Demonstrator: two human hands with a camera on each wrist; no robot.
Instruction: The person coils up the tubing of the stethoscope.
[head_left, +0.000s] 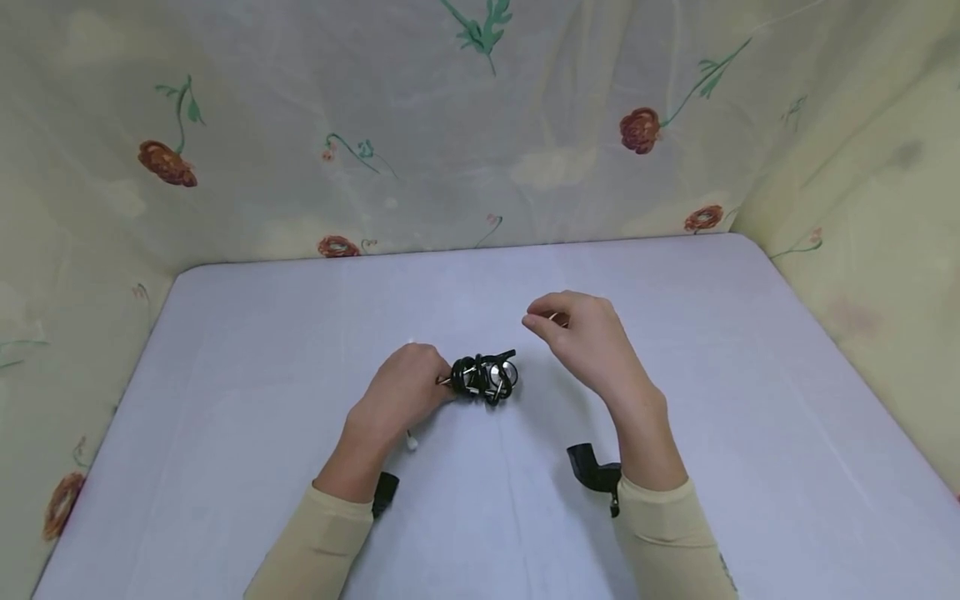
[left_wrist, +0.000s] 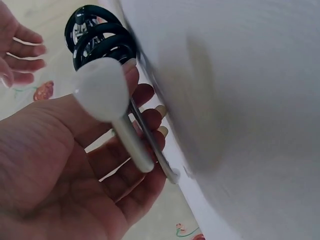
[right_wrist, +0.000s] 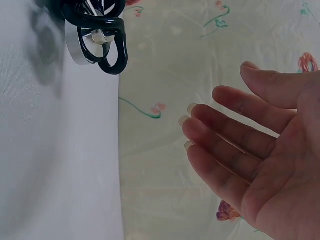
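My left hand [head_left: 405,387] holds a small bundle of glossy black cord [head_left: 483,379] looped round shiny metal parts. In the left wrist view, a slim metal rod [left_wrist: 152,137] and a pale stem with a rounded white end [left_wrist: 102,90] run from the black loops [left_wrist: 102,42] across my left fingers. The bundle's exact kind cannot be told. To the right of it, my right hand [head_left: 588,333] hangs in the air, apart from the bundle and holding nothing. Its fingers are relaxed and spread a little from the thumb in the right wrist view.
A pale, cloth-covered table [head_left: 480,533] lies under both hands. Hanging fabric with printed flowers [head_left: 420,150] closes off the back and sides. Black wrist devices [head_left: 592,471] stick out below both wrists, near the beige sleeves [head_left: 667,533].
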